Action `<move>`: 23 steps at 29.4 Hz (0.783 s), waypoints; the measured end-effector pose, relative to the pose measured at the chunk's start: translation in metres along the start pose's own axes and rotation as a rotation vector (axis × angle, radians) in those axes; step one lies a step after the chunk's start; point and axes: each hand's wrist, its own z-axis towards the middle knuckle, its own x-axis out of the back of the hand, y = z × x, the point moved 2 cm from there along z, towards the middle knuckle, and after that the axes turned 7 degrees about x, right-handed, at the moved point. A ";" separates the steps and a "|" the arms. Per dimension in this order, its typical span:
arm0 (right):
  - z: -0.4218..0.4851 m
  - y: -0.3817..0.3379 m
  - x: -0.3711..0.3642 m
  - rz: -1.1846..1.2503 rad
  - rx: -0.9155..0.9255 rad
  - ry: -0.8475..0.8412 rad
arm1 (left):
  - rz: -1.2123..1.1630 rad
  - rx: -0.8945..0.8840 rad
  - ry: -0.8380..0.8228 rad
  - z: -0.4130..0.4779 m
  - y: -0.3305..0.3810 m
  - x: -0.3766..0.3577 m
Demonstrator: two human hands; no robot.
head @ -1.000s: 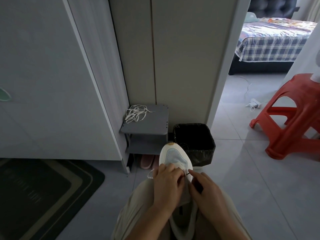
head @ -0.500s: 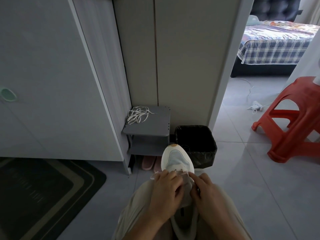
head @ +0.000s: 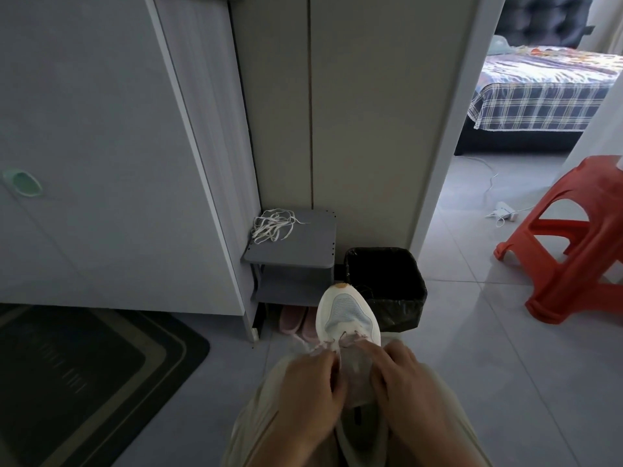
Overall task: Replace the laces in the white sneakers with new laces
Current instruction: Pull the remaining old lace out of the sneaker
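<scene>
A white sneaker [head: 347, 315] with a pale blue toe panel rests on my lap, toe pointing away. Its pale lace [head: 350, 339] runs through the front eyelets. My left hand [head: 310, 396] pinches the lace on the shoe's left side. On the right side, my right hand [head: 409, 396] grips the lace and the shoe's upper. Both hands hide the tongue and the rear eyelets. A loose bundle of white laces [head: 274, 224] lies on the small grey shelf [head: 303, 251] ahead.
A black bin [head: 387, 281] stands just beyond the shoe. Pink slippers [head: 296, 321] lie under the shelf. A red plastic stool [head: 573, 244] is at the right, a dark doormat [head: 77, 375] at the left. White cupboard doors rise ahead.
Both hands have slid back toward me along the shoe, baring the front eyelets and the lace across them. The view has tilted slightly.
</scene>
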 end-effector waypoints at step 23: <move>0.024 -0.004 0.000 -0.147 0.294 0.204 | 0.016 -0.119 0.098 -0.004 -0.012 0.005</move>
